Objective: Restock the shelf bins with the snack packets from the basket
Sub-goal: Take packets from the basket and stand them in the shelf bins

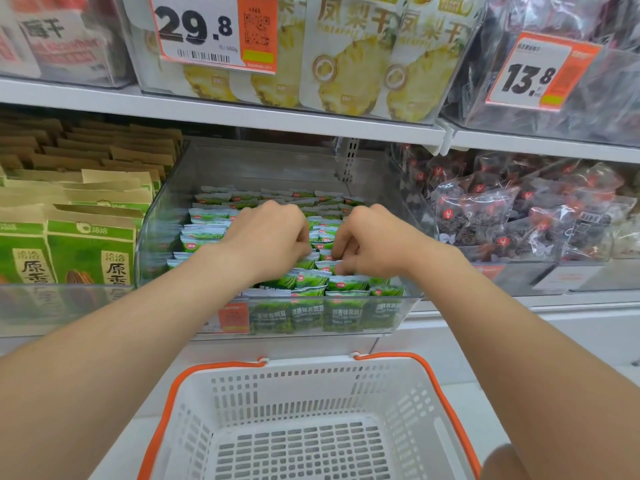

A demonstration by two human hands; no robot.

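Observation:
A clear plastic shelf bin (162, 216) in the middle shelf holds several rows of small green and white snack packets (346, 284). My left hand (270, 233) and my right hand (367, 237) are both inside the bin, side by side, fingers curled down among the packets in the middle rows. Their fingertips pinch packet tops; the fingers hide exactly which ones. Below, a white basket (298, 382) with orange handles stands under the shelf, and no packets show in its visible part.
Green and tan boxed packs (90, 251) fill the bin on the left. Dark clear-wrapped packets (519, 216) fill the bin on the right. The shelf above carries pineapple bags (349, 57) and price tags (201, 29). The upper shelf edge (242, 116) hangs just over the bin.

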